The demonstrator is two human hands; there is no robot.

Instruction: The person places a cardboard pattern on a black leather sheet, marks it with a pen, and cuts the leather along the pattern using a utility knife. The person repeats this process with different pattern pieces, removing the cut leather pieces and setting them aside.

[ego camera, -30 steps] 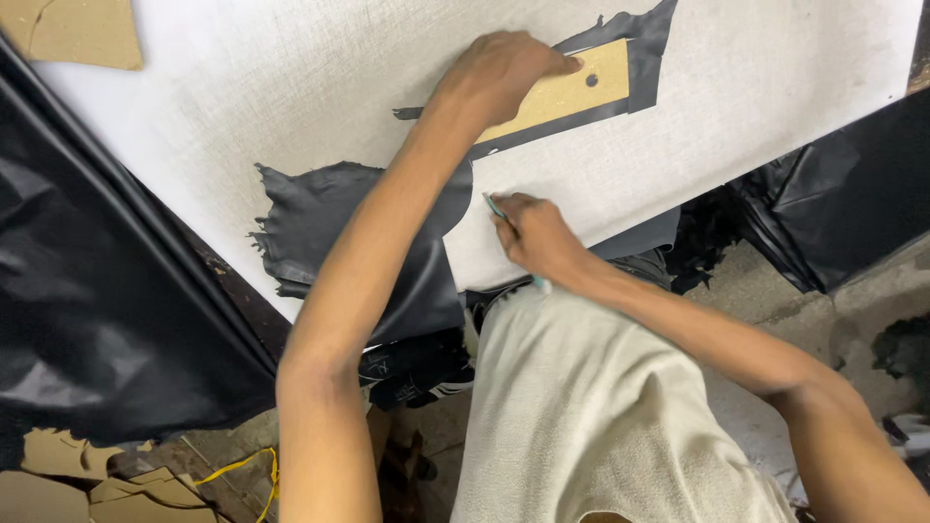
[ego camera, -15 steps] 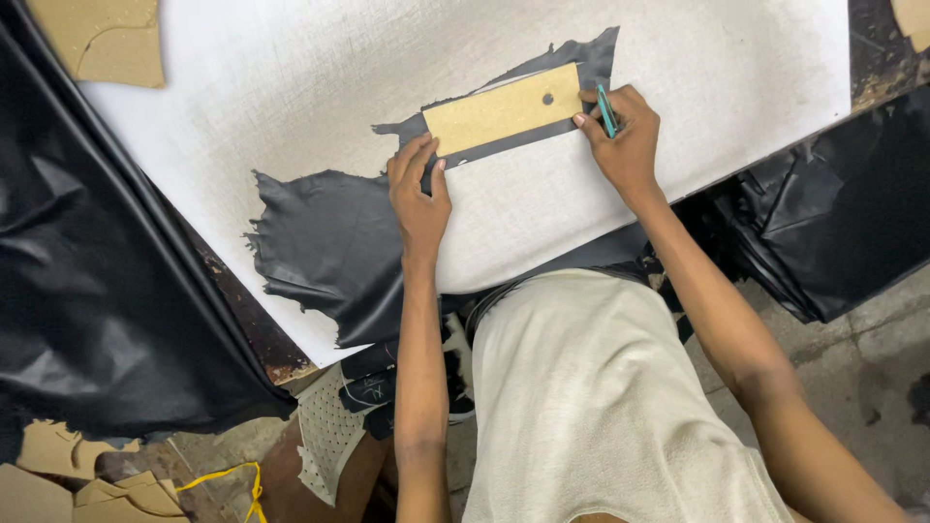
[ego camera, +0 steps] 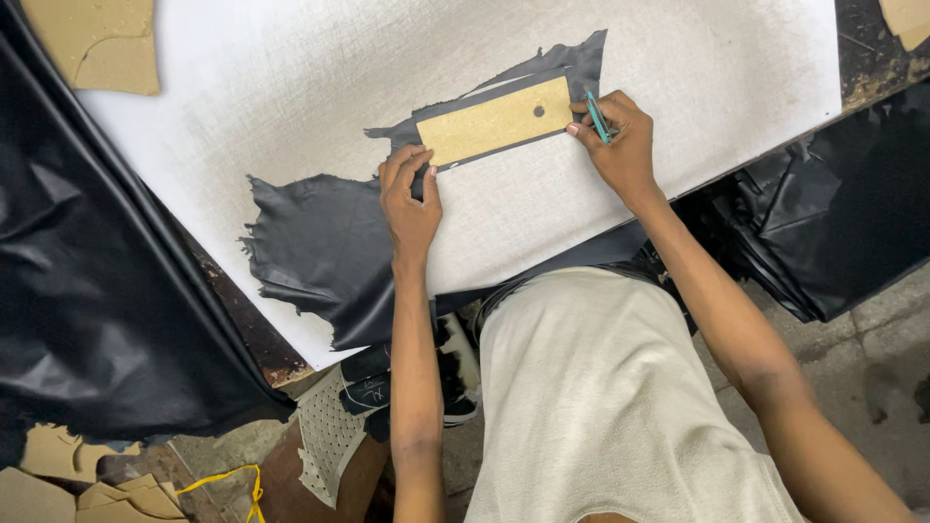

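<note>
Left hand (ego camera: pixel 409 199) pinning cardboard template (ego camera: pixel 494 121), right hand (ego camera: pixel 620 145) gripping pen (ego camera: pixel 597 116)

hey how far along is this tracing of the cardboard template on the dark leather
Done: the tan rectangular cardboard template lies flat on the dark leather piece on the white work surface. In hand: the left hand pins its lower left end while the right hand holds a teal pen at its right end. Left: no traced outline is visible; the leather looks uncut around the template.

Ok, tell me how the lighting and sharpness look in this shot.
Head view: even, soft light on the white board, no glare; left hand, right hand and tan template are sharp; the dark leather keeps its surface sheen; the black sheeting at left falls into deep shadow.
</note>
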